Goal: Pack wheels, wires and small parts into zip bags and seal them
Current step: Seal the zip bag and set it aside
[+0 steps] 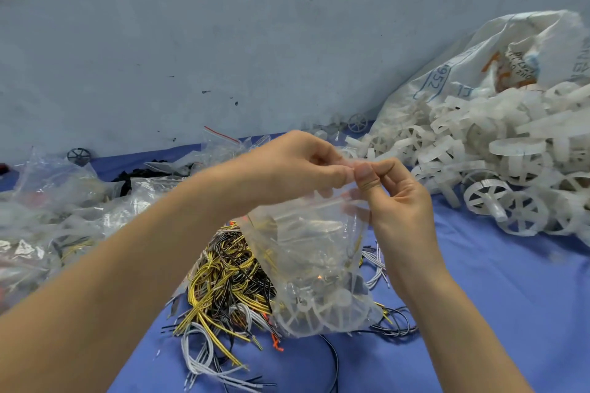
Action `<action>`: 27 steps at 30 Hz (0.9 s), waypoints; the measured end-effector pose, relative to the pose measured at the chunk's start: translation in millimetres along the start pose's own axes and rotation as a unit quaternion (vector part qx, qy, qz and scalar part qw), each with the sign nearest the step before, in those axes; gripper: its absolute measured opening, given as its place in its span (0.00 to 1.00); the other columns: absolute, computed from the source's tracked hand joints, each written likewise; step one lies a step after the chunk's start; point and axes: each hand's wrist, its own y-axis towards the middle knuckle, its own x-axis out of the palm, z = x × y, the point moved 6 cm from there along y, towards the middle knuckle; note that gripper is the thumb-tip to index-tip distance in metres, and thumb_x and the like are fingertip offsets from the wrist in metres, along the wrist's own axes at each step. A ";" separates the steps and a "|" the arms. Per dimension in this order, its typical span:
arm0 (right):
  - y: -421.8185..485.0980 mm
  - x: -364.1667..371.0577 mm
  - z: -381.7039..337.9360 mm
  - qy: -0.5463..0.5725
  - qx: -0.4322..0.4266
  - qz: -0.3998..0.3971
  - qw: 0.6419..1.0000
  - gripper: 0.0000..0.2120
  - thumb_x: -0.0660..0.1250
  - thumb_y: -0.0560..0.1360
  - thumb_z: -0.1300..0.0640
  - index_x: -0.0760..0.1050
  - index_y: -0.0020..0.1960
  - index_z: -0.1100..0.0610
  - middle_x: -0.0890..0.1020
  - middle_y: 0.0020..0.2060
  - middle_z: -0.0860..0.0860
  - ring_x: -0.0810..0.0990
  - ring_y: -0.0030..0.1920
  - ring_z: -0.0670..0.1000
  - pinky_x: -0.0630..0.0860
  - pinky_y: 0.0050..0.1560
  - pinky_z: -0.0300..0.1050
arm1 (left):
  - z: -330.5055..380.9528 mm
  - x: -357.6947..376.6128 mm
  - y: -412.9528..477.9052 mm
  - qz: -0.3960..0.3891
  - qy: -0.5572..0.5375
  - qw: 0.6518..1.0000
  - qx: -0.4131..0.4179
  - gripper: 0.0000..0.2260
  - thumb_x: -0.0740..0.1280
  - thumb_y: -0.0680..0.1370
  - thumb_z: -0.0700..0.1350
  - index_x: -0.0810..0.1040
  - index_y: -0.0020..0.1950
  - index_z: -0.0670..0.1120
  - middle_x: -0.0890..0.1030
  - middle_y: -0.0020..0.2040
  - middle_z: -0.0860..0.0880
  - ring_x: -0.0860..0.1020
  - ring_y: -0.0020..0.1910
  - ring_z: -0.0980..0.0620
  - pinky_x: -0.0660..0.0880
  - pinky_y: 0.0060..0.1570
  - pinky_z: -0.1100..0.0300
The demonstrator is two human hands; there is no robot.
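Observation:
A clear zip bag point(319, 252) hangs in front of me above the blue cloth. White spoked wheels and small parts sit at its bottom. My left hand point(287, 166) and my right hand point(396, 198) both pinch the bag's top strip, thumbs almost touching. Under and behind the bag lies a heap of yellow, black and white wires point(223, 284). A big pile of white wheels point(498, 169) is at the right.
A white woven sack point(479, 64) lies open behind the wheel pile. Several filled and empty clear bags point(64, 210) crowd the left side. Black small parts point(140, 174) lie behind them. A pale blue wall point(223, 51) rises close behind the blue cloth point(495, 297).

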 end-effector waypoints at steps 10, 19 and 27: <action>-2.7 2.1 1.2 -0.011 0.020 0.052 0.998 0.10 0.69 0.79 0.52 0.77 0.42 0.56 0.79 0.34 0.49 0.73 0.34 0.50 0.78 0.43 0.60 | -4.2 -0.9 2.7 -0.009 -0.035 0.998 -0.045 0.18 0.72 0.74 0.59 0.82 0.46 0.43 0.78 0.38 0.51 0.75 0.39 0.55 0.71 0.44 0.57; -0.5 -6.2 10.0 0.004 0.026 0.103 0.994 0.09 0.68 0.79 0.55 0.77 0.39 0.51 0.77 0.28 0.45 0.73 0.33 0.49 0.74 0.41 0.51 | -20.2 -14.2 -17.7 -0.037 0.055 0.997 -0.051 0.11 0.70 0.75 0.59 0.81 0.39 0.53 0.81 0.33 0.54 0.77 0.34 0.56 0.76 0.40 0.58; 3.0 -16.2 15.4 0.028 0.047 0.142 0.988 0.09 0.68 0.79 0.57 0.77 0.41 0.50 0.78 0.28 0.41 0.75 0.31 0.46 0.75 0.43 0.48 | -50.8 -35.6 -50.6 -0.059 0.099 0.992 -0.056 0.08 0.68 0.73 0.61 0.81 0.44 0.58 0.80 0.35 0.58 0.77 0.35 0.59 0.77 0.42 0.54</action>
